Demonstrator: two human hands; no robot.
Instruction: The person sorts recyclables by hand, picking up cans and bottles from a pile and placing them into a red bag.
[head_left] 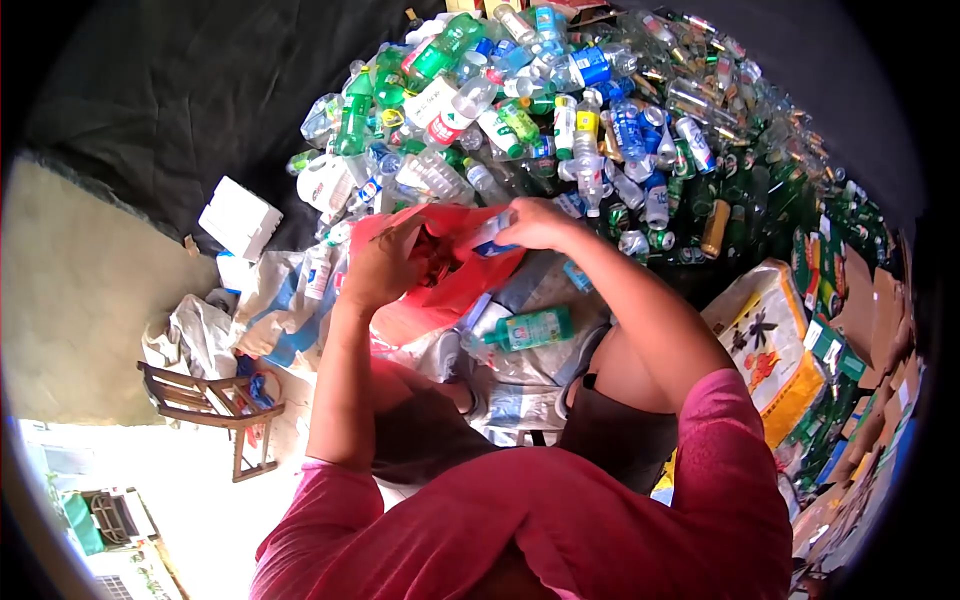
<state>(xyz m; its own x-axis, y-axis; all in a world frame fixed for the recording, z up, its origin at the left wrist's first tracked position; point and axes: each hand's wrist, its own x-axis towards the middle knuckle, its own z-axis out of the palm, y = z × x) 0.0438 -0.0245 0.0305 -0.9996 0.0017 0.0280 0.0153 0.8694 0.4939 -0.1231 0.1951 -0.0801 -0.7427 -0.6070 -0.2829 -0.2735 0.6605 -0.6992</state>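
Observation:
A red plastic bag (415, 315) hangs with its mouth spread between my hands, above the ground in front of my knees. My left hand (383, 265) is closed on the bag's left rim. At the opposite rim, my right hand (540, 225) pinches a small blue-and-white piece of plastic (490, 240); its exact kind is unclear. Dark red folds show inside the mouth, and the bag's contents cannot be made out. Below the bag, a green bottle (535, 329) lies on its side between my feet.
A large heap of plastic bottles (455, 110) and cans rises ahead, with green bottles (750, 185) to its right. Flattened cardboard (875, 300) and a yellow-edged sack (765, 345) are at right. A wooden chair (215, 400) and white foam box (240, 218) are at left.

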